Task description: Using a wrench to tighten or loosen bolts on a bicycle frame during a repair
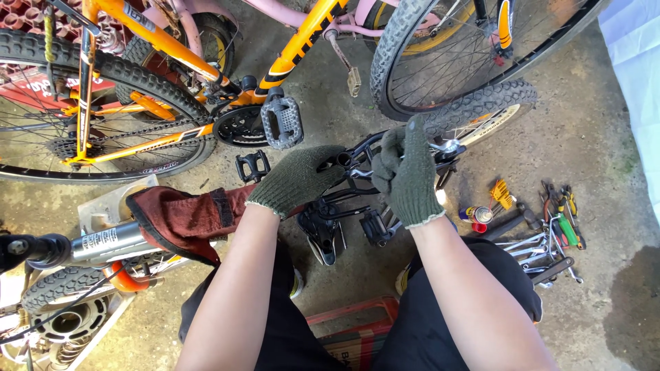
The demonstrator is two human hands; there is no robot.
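The small black steel-tube bicycle frame (357, 185), rigid and fairly heavy, is clasped on its tubes by the gloved left hand (295, 180) and right hand (407, 175).

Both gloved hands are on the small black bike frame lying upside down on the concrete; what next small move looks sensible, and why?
Probably keep the left hand bracing the black bike frame while the right hand, closed near the knobby small wheel, reaches for the loose spanners on the floor. Neither hand appears to hold a tool, though the gloves hide much.
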